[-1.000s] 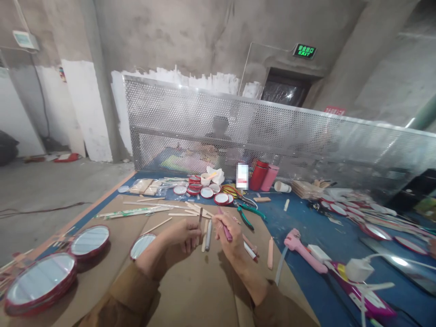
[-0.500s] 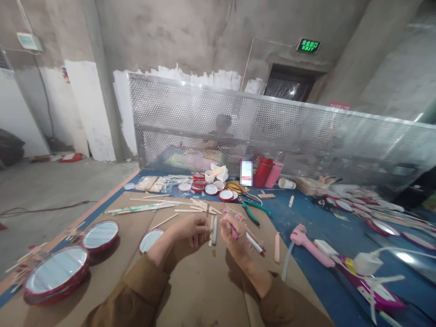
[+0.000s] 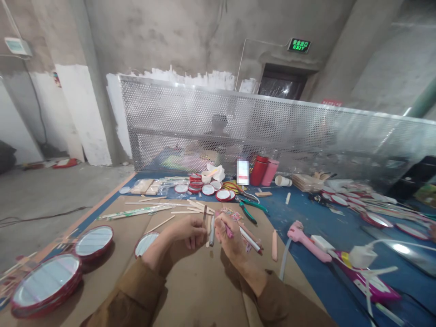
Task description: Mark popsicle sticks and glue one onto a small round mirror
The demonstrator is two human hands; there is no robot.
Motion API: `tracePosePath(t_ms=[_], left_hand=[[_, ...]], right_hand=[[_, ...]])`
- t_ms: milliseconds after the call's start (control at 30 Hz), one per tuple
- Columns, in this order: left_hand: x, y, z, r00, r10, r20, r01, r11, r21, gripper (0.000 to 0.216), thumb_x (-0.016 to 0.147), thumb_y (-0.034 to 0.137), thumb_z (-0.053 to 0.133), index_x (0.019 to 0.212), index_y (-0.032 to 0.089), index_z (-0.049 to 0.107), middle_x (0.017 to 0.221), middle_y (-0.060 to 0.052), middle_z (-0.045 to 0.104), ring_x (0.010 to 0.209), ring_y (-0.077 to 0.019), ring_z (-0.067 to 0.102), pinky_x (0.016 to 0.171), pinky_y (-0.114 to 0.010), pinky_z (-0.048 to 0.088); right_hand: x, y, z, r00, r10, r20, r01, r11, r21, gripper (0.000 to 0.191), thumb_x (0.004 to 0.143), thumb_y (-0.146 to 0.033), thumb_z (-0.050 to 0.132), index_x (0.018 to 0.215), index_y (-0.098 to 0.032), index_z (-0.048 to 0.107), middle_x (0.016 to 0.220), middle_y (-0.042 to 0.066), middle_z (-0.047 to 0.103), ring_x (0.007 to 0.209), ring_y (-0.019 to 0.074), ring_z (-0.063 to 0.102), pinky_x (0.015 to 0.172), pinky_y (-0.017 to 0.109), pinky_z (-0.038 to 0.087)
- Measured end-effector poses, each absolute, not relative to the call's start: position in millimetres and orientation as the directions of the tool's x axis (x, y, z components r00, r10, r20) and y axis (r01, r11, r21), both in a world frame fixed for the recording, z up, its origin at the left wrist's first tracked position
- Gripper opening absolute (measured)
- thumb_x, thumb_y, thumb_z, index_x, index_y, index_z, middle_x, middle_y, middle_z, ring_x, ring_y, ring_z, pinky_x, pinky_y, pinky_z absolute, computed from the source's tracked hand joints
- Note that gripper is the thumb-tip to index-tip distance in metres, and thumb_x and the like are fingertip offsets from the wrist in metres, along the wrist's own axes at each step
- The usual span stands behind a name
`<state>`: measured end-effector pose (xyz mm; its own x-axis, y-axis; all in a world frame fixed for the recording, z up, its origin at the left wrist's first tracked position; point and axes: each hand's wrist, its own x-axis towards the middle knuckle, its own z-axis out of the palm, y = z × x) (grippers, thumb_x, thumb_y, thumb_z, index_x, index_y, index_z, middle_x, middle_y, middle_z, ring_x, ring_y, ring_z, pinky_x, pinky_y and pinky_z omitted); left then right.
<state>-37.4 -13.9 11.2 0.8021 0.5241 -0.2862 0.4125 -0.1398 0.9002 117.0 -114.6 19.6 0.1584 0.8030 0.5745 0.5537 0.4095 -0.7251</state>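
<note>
A brown stick in the left hand, a pink marker in the right

The left hand (image 3: 193,232) holds a thin brown stick (image 3: 205,214). Its fingers are bent and pressed together on the lower part of the stick, and the upper part stands free above them. The right hand (image 3: 229,231) has its fingers curled around a pink marker (image 3: 229,233), whose lower end comes out of the grip. The two hands are near each other but apart, above a sheet of brown cardboard (image 3: 194,286) that lies on the blue desk (image 3: 299,211). I cannot tell whether the brown stick touches the cardboard.

Between the hands lies a grey marker (image 3: 212,232), just beside a pale wooden stick (image 3: 208,236). To the right of the right hand are a white marker (image 3: 251,239) with a red end and, farther right, a peach-coloured stick (image 3: 274,245). Green pliers (image 3: 255,206) lie beyond this hand. The left forearm partly hides a small round mirror (image 3: 145,243); two more mirrors with red rims, a middle one (image 3: 93,240) and a large one (image 3: 47,278), are farther left. A pink glue gun (image 3: 311,245) rests on the desk at the right.
</note>
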Motion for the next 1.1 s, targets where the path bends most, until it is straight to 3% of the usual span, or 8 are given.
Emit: tracePosePath(t_ms=[533, 933, 1100], left_hand=[[-39, -8, 1, 0.812, 0.51, -0.283, 0.417, -0.168, 0.893, 0.035, 0.078, 0.051, 0.059, 0.084, 0.016, 0.059, 0.066, -0.002, 0.063, 0.05, -0.0127, 0.058, 0.048, -0.025, 0.045], [-38, -14, 9, 0.795, 0.529, -0.296, 0.426, -0.14, 0.894, 0.031, 0.078, 0.048, 0.06, 0.077, 0.017, 0.06, 0.061, -0.002, 0.061, 0.05, -0.0127, 0.059, 0.046, -0.022, 0.043], [-39, -14, 8, 0.781, 0.545, -0.304, 0.451, -0.156, 0.879, 0.039, 0.076, 0.056, 0.059, 0.075, 0.017, 0.06, 0.063, -0.004, 0.063, 0.051, -0.0135, 0.059, 0.047, -0.023, 0.044]], right_hand=[[113, -120, 19, 0.081, 0.855, 0.513, 0.517, 0.404, -0.755, 0.055, 0.095, -0.068, 0.038, 0.063, -0.023, 0.044, 0.051, -0.005, 0.042, 0.048, 0.0117, 0.043, 0.052, 0.025, 0.035], [114, -118, 15, 0.071, 0.838, 0.541, 0.491, 0.442, -0.75, 0.053, 0.096, -0.066, 0.039, 0.065, -0.023, 0.046, 0.048, -0.006, 0.041, 0.046, 0.0109, 0.042, 0.05, 0.023, 0.033], [113, -120, 17, 0.056, 0.829, 0.556, 0.496, 0.46, -0.736, 0.053, 0.095, -0.066, 0.039, 0.065, -0.022, 0.046, 0.051, -0.005, 0.043, 0.049, 0.0114, 0.044, 0.051, 0.023, 0.033]])
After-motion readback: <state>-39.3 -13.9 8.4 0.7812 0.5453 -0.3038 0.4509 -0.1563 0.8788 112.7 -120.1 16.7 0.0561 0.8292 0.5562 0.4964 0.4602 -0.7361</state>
